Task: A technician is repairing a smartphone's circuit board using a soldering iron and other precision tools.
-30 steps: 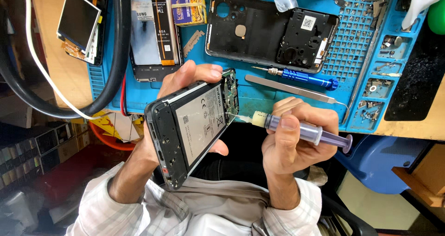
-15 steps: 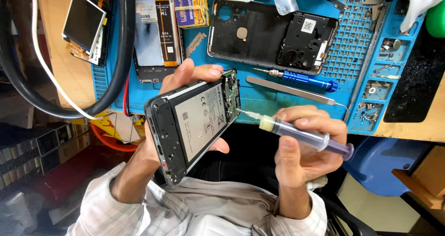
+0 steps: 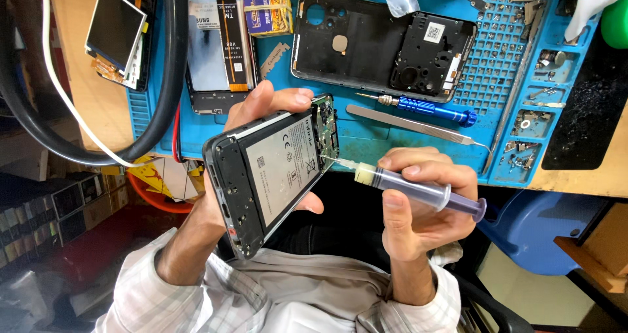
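My left hand (image 3: 261, 114) grips an opened smartphone (image 3: 271, 176) with its back cover off, battery and circuit board showing, held tilted above my lap. My right hand (image 3: 418, 209) holds a purple-tinted syringe (image 3: 418, 188) with a cream collar; its thin needle tip touches the phone's board near the upper right corner (image 3: 325, 157). My thumb rests on the syringe barrel and my fingers wrap around it.
A blue work mat (image 3: 366, 133) lies on the bench with a black phone back cover (image 3: 379, 45), a blue screwdriver (image 3: 425, 108), metal tweezers (image 3: 412, 125), another opened phone (image 3: 216, 45) and small screws in compartments (image 3: 536, 120). A small display module (image 3: 118, 32) and thick black cable (image 3: 173, 78) lie left.
My right hand has shifted the syringe left, bringing its needle tip onto the phone's board. My left hand holds the phone almost unchanged.
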